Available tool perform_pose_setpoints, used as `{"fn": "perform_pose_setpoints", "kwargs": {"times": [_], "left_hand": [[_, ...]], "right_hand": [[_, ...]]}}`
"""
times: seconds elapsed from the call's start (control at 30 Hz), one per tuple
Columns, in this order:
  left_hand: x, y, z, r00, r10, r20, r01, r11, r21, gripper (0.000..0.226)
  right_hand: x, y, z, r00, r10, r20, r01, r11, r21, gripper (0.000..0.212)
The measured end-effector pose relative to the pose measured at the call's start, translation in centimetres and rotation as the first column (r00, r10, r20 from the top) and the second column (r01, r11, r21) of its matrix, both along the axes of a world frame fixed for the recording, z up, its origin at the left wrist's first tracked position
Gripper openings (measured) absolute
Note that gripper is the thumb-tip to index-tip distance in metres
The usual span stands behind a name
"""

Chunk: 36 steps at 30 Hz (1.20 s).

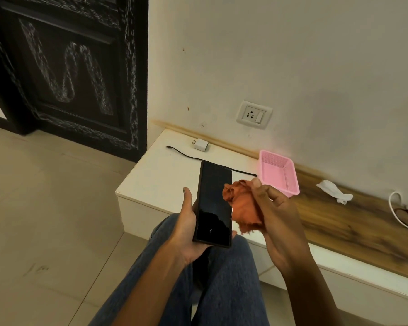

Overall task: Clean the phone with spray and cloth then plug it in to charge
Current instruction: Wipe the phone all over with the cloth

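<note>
Your left hand (186, 229) cradled the phone (213, 203) screen-up at centre frame, letting your right hand (278, 212), clamped on the bunched cloth (243, 205), wipe.

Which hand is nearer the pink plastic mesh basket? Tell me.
Right. The right hand, gripping the orange cloth, is just beside the pink basket; the left hand holds the black phone farther left.

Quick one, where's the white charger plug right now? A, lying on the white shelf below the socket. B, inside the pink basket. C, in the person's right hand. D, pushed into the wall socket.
A: the charger plug lies loose on the white shelf with its black cable beside it, while the wall socket above has nothing plugged in.
</note>
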<state>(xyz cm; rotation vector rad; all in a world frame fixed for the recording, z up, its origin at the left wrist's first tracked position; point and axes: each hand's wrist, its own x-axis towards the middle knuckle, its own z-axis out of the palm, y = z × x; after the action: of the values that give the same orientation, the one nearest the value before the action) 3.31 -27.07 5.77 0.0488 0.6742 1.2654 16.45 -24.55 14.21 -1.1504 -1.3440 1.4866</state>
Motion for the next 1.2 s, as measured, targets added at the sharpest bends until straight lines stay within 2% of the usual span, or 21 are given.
{"fn": "perform_pose_setpoints", "kwargs": {"times": [0.1,0.2,0.23,0.33,0.47,0.53,0.67,0.93,1.03,1.2], "left_hand": [[0.1,-0.2,0.0,1.000,-0.012,-0.023,0.012,1.000,-0.002,0.084],[-0.1,-0.3,0.2,1.000,-0.022,-0.020,0.022,1.000,0.001,0.087],[-0.1,-0.3,0.3,0.999,-0.025,-0.021,0.025,1.000,-0.001,0.087],[-0.1,-0.1,0.2,1.000,-0.008,-0.030,0.009,1.000,0.004,0.083],[0.1,-0.1,0.2,0.999,-0.032,-0.038,0.032,0.999,0.004,0.085],[0.1,-0.2,0.2,0.998,-0.039,-0.045,0.039,0.999,0.005,0.086],[0.2,-0.2,-0.1,1.000,-0.001,-0.019,0.001,1.000,0.018,0.081],[0.4,0.0,-0.1,1.000,-0.004,0.016,0.004,1.000,-0.008,0.083],[0.3,0.0,-0.2,1.000,0.000,0.000,0.000,1.000,-0.015,0.083],[0.1,-0.1,-0.2,1.000,-0.013,-0.005,0.013,1.000,0.012,0.082]], "right_hand": [[0.2,0.3,-0.3,0.999,0.043,-0.017,-0.044,0.996,-0.078,0.043],[0.7,0.3,-0.2,0.973,0.159,-0.167,-0.188,0.966,-0.176,0.055],[0.9,0.4,-0.3,0.973,0.188,-0.137,-0.209,0.965,-0.160,0.058],[1.3,0.6,-0.1,0.970,0.200,0.139,-0.202,0.979,0.001,0.061],[1.4,0.4,0.5,0.947,0.305,0.096,-0.309,0.951,0.024,0.048],[1.3,0.5,0.6,0.942,0.279,0.189,-0.300,0.949,0.095,0.043],[1.4,0.7,-0.1,0.961,0.243,0.130,-0.257,0.962,0.098,0.042],[1.0,0.7,-0.4,0.962,0.090,0.257,-0.165,0.943,0.288,0.027],[0.8,0.7,-0.7,0.928,-0.006,0.372,-0.154,0.904,0.399,0.022],[0.7,0.7,-0.8,0.904,-0.096,0.417,-0.116,0.883,0.454,0.029]]}}
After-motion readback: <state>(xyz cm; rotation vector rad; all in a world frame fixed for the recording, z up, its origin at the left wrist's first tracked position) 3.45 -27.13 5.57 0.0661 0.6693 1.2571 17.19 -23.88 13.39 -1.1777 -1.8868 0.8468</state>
